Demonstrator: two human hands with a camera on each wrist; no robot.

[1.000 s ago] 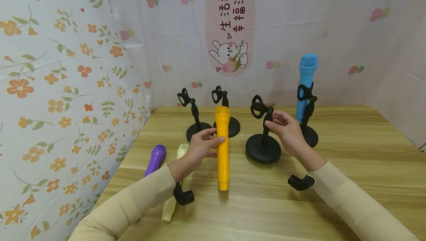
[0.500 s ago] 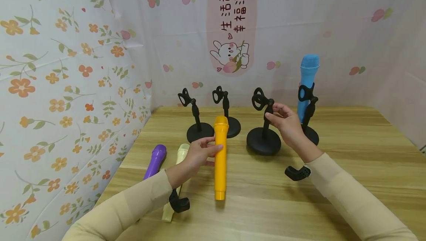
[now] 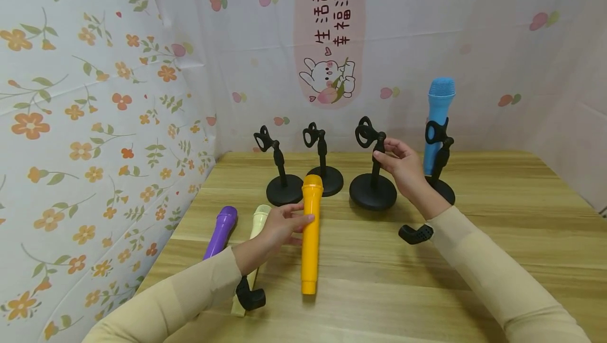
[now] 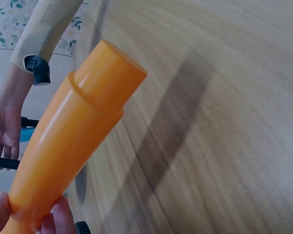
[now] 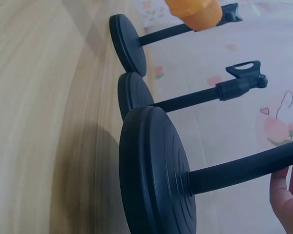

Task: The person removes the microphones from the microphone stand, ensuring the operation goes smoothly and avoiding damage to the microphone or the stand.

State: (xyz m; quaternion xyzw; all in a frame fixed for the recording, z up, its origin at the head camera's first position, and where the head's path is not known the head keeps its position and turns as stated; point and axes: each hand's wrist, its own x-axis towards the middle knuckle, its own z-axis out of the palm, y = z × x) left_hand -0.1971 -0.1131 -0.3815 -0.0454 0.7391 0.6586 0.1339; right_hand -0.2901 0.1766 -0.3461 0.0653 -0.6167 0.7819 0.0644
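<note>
The left hand (image 3: 286,225) has thumb and fingers closed round the orange microphone (image 3: 311,248), and the right hand (image 3: 402,163) pinches the upper pole of a black stand, the held stand (image 3: 373,194), which we take as our landmark. Nearest us, left of the held stand, the cream microphone (image 3: 259,219) and the purple microphone (image 3: 220,233) lie on the table (image 3: 379,280), both partly covered by the left arm. The orange microphone is above the wood, nearer than the held stand and to its left, head end pointing away. The held stand's clip is unfilled; whether its base touches the wood we cannot tell. To its right, the blue microphone (image 3: 440,105) sits in the clip of the right-hand stand (image 3: 441,160); to its left are the middle stand (image 3: 326,180) and, past that, the left-hand stand (image 3: 284,191), both unfilled. We judge the step in hand to be positioning the held stand with the orange microphone at the ready; the next move calls for a level base, then lining the microphone up with the clip.
</note>
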